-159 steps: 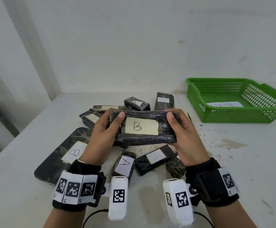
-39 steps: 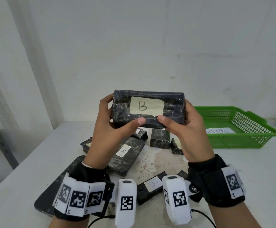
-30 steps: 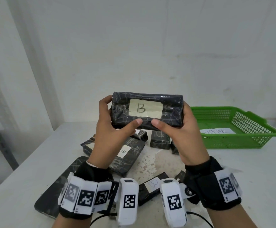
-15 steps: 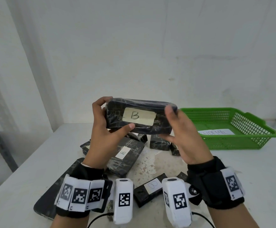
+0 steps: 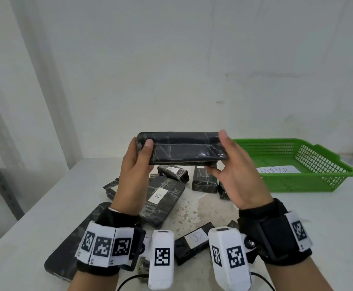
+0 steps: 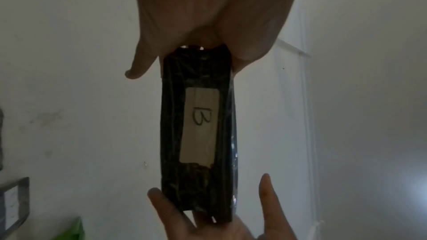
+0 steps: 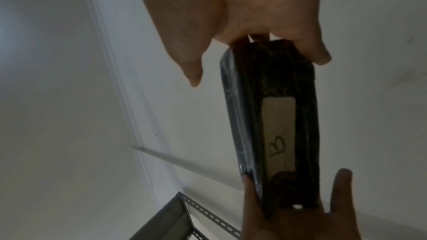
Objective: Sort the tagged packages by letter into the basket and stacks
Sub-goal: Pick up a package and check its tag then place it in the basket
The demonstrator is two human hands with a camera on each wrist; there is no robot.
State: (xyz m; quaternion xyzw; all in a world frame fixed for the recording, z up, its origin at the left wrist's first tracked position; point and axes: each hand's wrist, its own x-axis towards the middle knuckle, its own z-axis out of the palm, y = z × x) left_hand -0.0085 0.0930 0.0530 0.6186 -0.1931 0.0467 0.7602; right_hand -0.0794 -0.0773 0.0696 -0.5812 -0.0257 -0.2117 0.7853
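I hold a black wrapped package [image 5: 181,149] in the air above the table, one end in each hand. My left hand [image 5: 138,162] grips its left end, thumb on the near face. My right hand [image 5: 228,164] holds the right end, thumb on top and fingers under it. In the head view the near face is plain black. The left wrist view shows the far face of the package [image 6: 198,134] with its B label [image 6: 199,125]. The right wrist view shows the same package [image 7: 272,125]. The green basket [image 5: 318,183] stands at the right with a paper sheet [image 5: 277,170] inside.
Several black packages lie on the white table [image 5: 318,217] below my hands: a large one tagged B [image 5: 160,198], small ones [image 5: 205,178] behind it, a flat dark one [image 5: 70,250] at the near left and a small tagged one [image 5: 194,242] between my wrists. A wall rises just behind.
The package has tipped forward, so its B label now faces away from the head camera. My right thumb has moved to the top edge. Both hands kept hold.
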